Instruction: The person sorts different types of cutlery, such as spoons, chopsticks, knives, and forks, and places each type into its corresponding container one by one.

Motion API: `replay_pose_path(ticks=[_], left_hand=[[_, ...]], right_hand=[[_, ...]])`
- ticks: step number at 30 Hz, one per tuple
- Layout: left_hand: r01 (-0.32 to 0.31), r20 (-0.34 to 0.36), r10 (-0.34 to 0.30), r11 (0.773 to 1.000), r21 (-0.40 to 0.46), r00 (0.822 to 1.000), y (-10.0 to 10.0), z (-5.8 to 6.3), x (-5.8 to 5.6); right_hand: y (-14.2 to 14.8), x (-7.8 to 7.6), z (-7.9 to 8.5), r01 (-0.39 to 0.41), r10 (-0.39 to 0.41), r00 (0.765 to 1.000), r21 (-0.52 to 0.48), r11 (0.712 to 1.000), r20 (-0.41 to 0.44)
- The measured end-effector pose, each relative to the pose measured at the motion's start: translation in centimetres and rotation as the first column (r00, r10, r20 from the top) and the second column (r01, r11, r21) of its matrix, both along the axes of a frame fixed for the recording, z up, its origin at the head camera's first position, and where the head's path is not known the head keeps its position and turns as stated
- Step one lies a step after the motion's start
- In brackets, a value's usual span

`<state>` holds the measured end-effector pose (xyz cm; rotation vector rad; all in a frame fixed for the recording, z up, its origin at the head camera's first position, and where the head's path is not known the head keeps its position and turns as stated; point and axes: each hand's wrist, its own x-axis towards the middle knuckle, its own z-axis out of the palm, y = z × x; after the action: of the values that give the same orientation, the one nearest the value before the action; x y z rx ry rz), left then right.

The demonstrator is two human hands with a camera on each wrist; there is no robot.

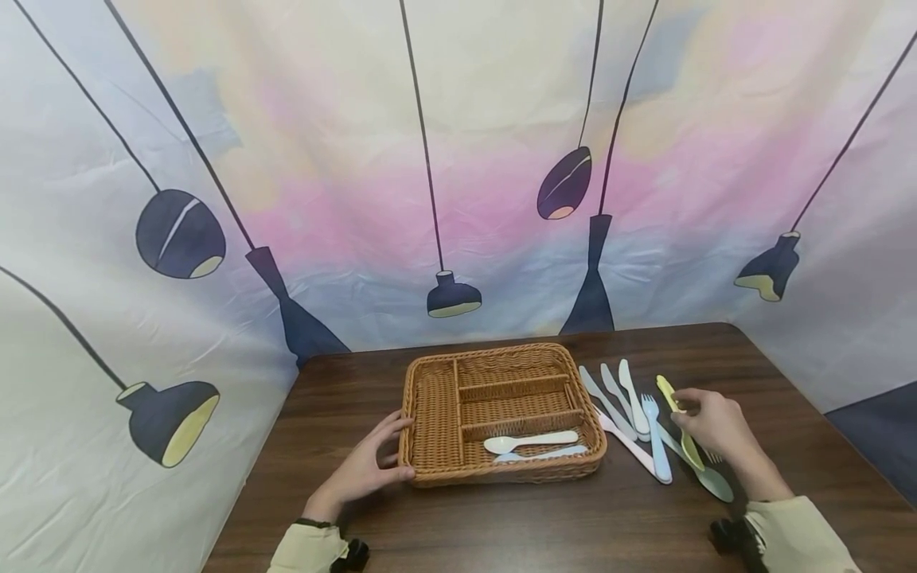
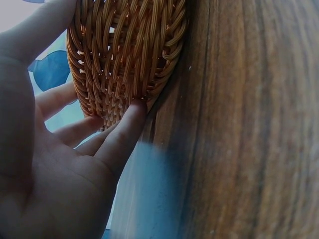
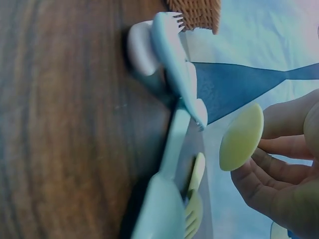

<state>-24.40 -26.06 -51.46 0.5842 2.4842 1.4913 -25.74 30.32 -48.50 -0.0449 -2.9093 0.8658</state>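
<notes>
My right hand (image 1: 716, 426) pinches a yellow spoon (image 1: 689, 450) above the cutlery at the table's right. In the right wrist view the spoon's bowl (image 3: 242, 138) hangs in front of the fingertips, apart from the table. Under it lie a green spoon (image 1: 714, 483) and a yellow fork (image 3: 194, 214), which is mostly hidden in the head view. My left hand (image 1: 368, 461) rests its spread fingers against the left side of a wicker basket (image 1: 458, 414). The front compartment contains a white spoon (image 1: 530, 441) and a light blue utensil (image 1: 540, 454).
Between basket and right hand lie a blue fork (image 1: 655, 438), a pink-handled utensil (image 1: 634, 451) and several pale knives (image 1: 605, 402), partly overlapping. The dark wooden table (image 1: 516, 529) ends at a printed curtain (image 1: 344, 199) behind.
</notes>
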Motion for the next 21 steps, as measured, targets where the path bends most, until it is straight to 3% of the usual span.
replay_pose_path(ticks=[21], left_hand=[[0.015, -0.009, -0.015, 0.999, 0.036, 1.000, 0.0, -0.2, 0.0]], right_hand=[[-3.1, -1.1, 2.4, -0.062, 0.062, 0.992, 0.002, 0.998, -0.112]])
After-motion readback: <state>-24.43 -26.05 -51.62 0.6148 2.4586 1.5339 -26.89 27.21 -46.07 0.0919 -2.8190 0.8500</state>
